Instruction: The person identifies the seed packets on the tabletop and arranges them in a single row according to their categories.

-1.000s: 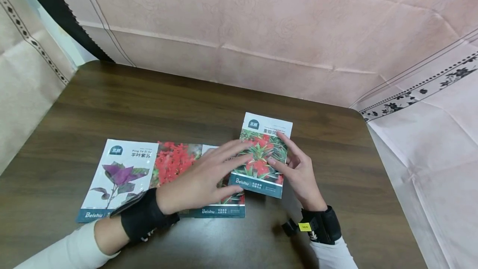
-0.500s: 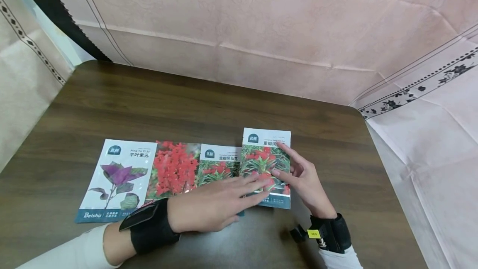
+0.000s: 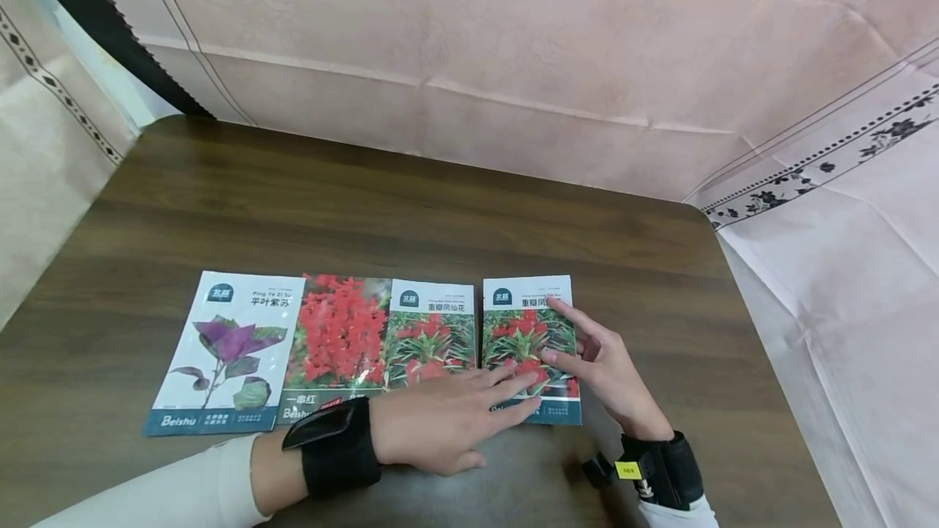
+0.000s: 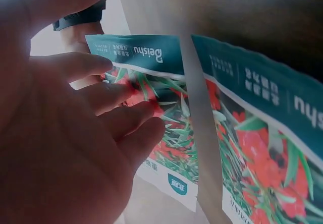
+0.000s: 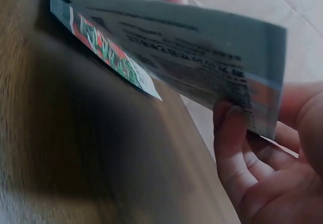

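My right hand (image 3: 605,369) pinches the right edge of a seed packet (image 3: 517,324) with red flowers, thumb on its front. In the right wrist view the packet's printed back (image 5: 192,47) shows, raised off the table, with fingertips against it. My left hand (image 3: 447,422) reaches over from the left, fingers straight, its fingertips at the lower front of that packet. Beneath the left hand lies a matching seed packet (image 3: 433,341), its bottom partly hidden in the head view. A narrow gap separates the two matching packets.
Further left lie a packet with dense red blossoms (image 3: 341,332) and a larger white packet with a purple-leaved plant (image 3: 231,349), side by side on the brown wooden table (image 3: 367,202). Pale patterned cloth (image 3: 513,39) hangs behind the table.
The held packet has come down toward the near side, level with the row and right of its twin. My left hand has slid right and nearer, uncovering more of the row.
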Demonstrator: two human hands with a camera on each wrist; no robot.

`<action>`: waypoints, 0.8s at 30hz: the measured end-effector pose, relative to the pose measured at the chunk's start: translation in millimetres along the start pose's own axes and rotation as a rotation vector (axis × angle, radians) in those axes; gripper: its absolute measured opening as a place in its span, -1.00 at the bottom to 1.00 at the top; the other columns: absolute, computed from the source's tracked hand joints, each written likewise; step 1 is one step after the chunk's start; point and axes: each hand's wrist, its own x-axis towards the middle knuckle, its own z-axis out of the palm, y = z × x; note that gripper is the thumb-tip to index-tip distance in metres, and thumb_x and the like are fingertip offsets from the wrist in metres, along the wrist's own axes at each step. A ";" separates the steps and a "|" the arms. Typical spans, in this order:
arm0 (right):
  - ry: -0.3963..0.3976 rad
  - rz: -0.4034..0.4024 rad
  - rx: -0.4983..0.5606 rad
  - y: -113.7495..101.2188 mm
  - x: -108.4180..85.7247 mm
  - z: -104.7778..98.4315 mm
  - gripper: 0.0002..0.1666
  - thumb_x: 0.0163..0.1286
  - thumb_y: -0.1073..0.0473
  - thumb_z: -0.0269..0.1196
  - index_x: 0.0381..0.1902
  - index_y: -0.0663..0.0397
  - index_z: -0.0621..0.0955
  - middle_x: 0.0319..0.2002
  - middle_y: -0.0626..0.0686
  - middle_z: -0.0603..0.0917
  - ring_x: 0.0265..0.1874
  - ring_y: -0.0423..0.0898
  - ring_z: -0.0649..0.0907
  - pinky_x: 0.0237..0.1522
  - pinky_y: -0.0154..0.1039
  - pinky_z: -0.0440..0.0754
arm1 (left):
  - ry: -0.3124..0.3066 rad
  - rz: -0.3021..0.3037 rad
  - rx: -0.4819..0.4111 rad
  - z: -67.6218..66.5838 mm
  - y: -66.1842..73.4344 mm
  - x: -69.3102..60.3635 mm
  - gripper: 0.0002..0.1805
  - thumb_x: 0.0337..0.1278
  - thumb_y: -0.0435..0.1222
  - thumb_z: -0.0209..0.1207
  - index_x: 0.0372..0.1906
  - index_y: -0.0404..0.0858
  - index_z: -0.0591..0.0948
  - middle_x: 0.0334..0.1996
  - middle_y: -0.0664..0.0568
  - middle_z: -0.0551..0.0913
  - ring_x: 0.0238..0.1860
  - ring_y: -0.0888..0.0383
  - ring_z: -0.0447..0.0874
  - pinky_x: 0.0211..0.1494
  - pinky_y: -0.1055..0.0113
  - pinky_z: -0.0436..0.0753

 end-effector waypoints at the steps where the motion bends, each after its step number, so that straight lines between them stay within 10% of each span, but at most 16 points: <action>1: -0.010 0.004 0.001 0.9 0.1 -0.8 -0.21 0.32 0.24 0.28 0.46 -0.15 0.27 0.31 0.21 0.46 -0.03 -0.17 0.72 -0.06 -0.30 0.69 | -0.002 0.001 0.003 0.6 0.2 0.9 -0.12 0.22 0.03 0.20 0.54 -0.05 0.05 0.57 0.02 -0.06 0.57 0.04 -0.09 0.48 0.16 0.31; 24: -0.111 0.117 0.000 14.6 8.9 -13.3 -0.22 0.36 0.18 0.26 0.47 -0.16 0.24 0.18 0.29 0.55 -0.17 -0.09 0.76 -0.14 -0.28 0.71 | -0.090 -0.036 -0.076 6.7 -2.1 14.8 -0.17 0.24 0.05 0.17 0.53 0.02 0.08 0.56 0.03 -0.01 0.55 0.02 -0.01 0.53 0.05 0.19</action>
